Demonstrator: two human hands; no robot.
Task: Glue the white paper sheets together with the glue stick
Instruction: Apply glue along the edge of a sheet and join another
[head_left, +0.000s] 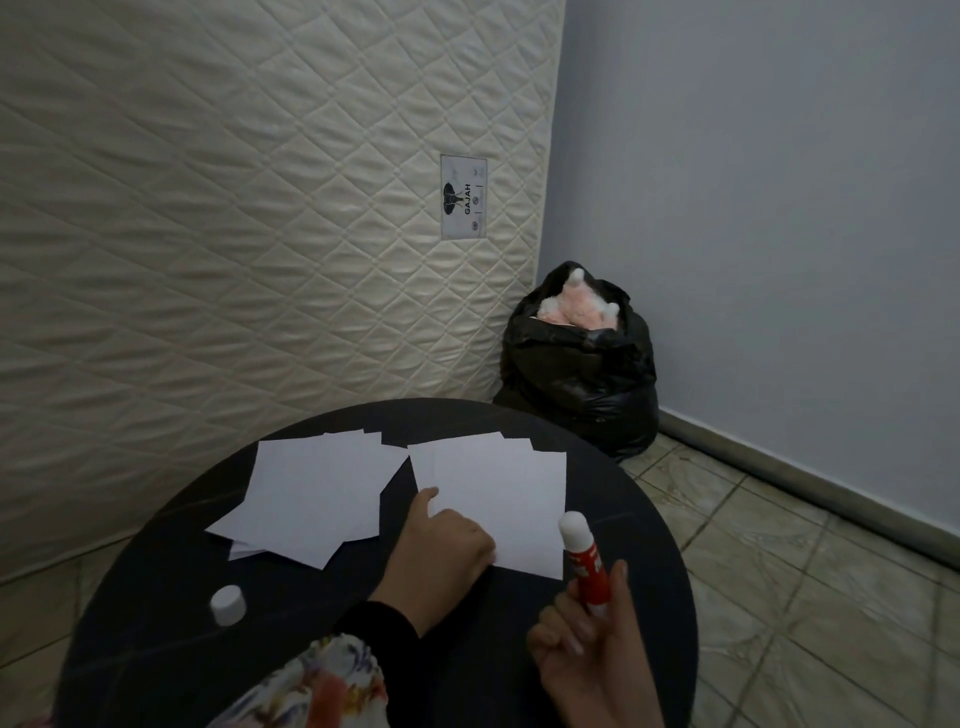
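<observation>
Two loose stacks of white paper sheets lie on a round black table (171, 644): a left stack (311, 493) and a right stack (504, 499). My left hand (441, 545) rests on the near left corner of the right stack, fingers curled, thumb lying on the paper. My right hand (587, 654) grips a red glue stick (584, 561) above the table's near right part. It is uncapped, and its white glue tip points up and away. Its white cap (227, 604) stands on the table at the near left.
A quilted mattress (234, 208) leans upright behind the table. A black plastic bag (576, 364) with pink stuffing sits in the corner by the blue wall. Tiled floor shows to the right of the table.
</observation>
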